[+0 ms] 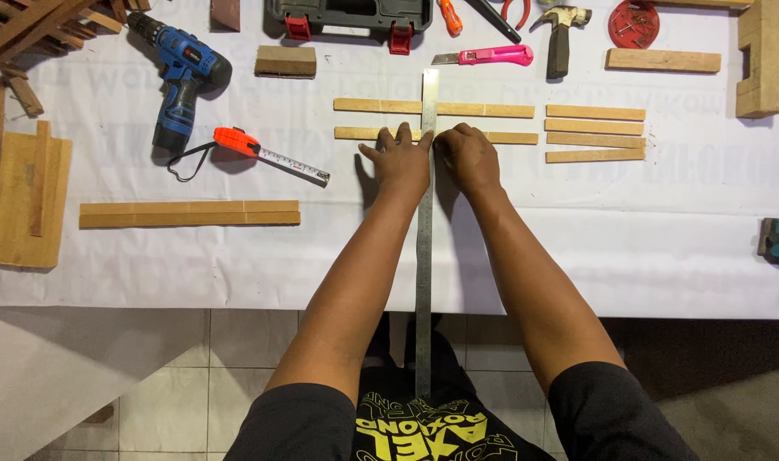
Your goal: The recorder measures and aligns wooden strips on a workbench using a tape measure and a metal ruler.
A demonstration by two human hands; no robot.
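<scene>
White cloth over a workbench, tiled floor below it, tools and cut wood spread along the top of the frame.

At centre a long steel ruler (424,230) runs straight up the frame across two thin wooden slats (500,111), squared over both, apparently so one line crosses them alike. The left hand (400,162) lies flat with fingers spread, pressing the ruler's left edge and the lower slat (355,133), gripping nothing. The right hand (466,156) sits just right of the ruler with fingers curled down on the slat; whether they pinch anything I cannot tell. Three more slats (594,134) lie stacked at right. A blue drill (183,81) and orange tape measure (251,147) rest at upper left, a pink utility knife (490,56) and hammer (562,32) above.
</scene>
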